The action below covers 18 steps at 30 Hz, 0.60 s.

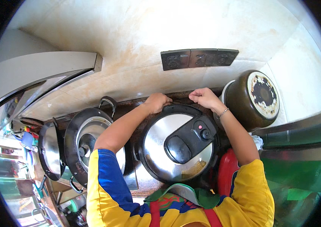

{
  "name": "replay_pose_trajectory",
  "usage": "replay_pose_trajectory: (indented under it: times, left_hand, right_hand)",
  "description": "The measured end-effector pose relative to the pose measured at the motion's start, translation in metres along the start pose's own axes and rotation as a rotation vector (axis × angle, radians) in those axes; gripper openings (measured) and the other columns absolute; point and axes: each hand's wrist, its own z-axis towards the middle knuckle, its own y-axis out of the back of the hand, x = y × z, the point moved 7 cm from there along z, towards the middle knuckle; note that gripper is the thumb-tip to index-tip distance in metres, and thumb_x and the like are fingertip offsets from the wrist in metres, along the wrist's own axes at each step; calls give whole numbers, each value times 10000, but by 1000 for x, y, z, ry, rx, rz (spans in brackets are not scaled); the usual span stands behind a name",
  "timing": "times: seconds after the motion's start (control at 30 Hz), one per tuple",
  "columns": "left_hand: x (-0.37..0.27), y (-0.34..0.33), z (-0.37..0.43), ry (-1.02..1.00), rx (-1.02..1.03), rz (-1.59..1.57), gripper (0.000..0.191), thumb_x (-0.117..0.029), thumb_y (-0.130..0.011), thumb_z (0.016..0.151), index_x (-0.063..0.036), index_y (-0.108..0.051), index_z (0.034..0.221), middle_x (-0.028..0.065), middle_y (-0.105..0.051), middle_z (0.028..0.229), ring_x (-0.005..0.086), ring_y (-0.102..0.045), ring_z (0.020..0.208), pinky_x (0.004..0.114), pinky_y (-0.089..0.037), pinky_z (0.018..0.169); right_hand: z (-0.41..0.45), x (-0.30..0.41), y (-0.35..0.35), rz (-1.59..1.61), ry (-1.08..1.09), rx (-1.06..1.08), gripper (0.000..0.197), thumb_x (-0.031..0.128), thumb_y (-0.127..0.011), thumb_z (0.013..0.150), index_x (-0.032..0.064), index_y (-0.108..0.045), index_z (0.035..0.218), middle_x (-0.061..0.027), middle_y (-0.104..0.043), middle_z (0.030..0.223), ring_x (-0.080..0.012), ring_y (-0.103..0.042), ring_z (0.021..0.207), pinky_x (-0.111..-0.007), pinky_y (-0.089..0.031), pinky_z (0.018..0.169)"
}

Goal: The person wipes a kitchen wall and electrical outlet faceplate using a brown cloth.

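An electric pressure cooker (154, 142) with a shiny steel lid and a black handle panel stands before me on a dark countertop. Behind its back rim is my left hand (157, 102), fingers curled down near the rim; whatever they may hold is hidden. My right hand (205, 98) hovers to the right of it, above the counter's back edge, with thumb and fingertips drawn together. Nothing is plainly visible in that pinch. A bracelet (223, 113) circles my right wrist.
At right, a brown pot (238, 99) with a worn, flaking base lies tipped against the wall. A red object (227, 170) is by my right arm. Left stand a lidded wok (71, 142) and another pan (49, 150). Black wall sockets (200, 58) sit above; a range hood (44, 65) juts out upper left.
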Motion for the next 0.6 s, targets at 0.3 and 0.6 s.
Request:
replay_pose_trajectory:
  times: [0.3,0.6]
  left_hand:
    - [13,6,5,15,-190,-146,250,-238,-557,886,-32,-645,996,233,-660,1004,406,-629,951,460,-490,838]
    - [67,-90,3,129,159,-268,221,-239,-507,928,-39,-588,977,183,-663,913,325,-643,879,430,-497,795]
  right_hand:
    - [-18,19,4,-27,-52,48,216,227,-697,905,21,-721,967,-25,-682,843,-102,-594,744,-253,-483,646]
    - [-35,-13,17,-43,-56,-19,182,191,-722,879,26,-729,957,-42,-699,818,-109,-609,746,-284,-503,707]
